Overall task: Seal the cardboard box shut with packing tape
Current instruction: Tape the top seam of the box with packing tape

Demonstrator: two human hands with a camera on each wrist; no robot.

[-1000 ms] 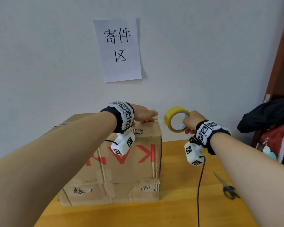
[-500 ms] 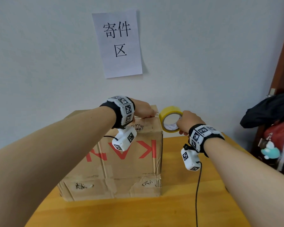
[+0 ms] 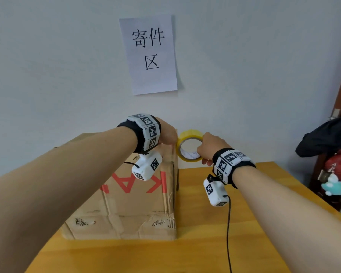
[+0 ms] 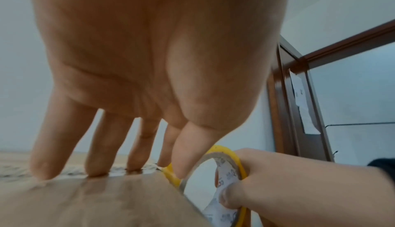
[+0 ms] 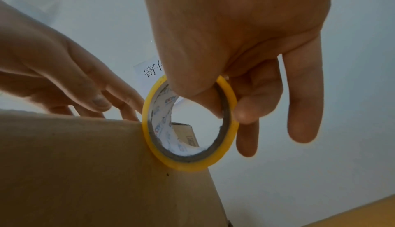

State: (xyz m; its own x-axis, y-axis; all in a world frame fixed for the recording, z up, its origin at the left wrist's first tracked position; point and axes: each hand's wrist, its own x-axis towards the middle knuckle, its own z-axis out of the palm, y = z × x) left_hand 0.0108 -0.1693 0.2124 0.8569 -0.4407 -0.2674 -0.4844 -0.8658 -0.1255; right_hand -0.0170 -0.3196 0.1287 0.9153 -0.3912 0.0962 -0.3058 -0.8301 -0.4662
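Box (image 3: 126,203) under left hand (image 4: 149,61), tape roll (image 5: 190,124) alongside

Left hand (image 4: 149,53): fingers straight, tips pressing the cardboard box (image 4: 85,202) top.
Right hand (image 4: 278,183): pinches the yellow tape roll (image 4: 239,161) at the box's right edge.
Background: wooden door frame (image 4: 288,95).

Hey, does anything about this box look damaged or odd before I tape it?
Yes. The cardboard box looks worn: its front lower band has torn, scuffed patches where the surface is peeled, near the bottom left and bottom right, plus creases. The red lettering on the front is upside down, so the box seems to stand inverted.
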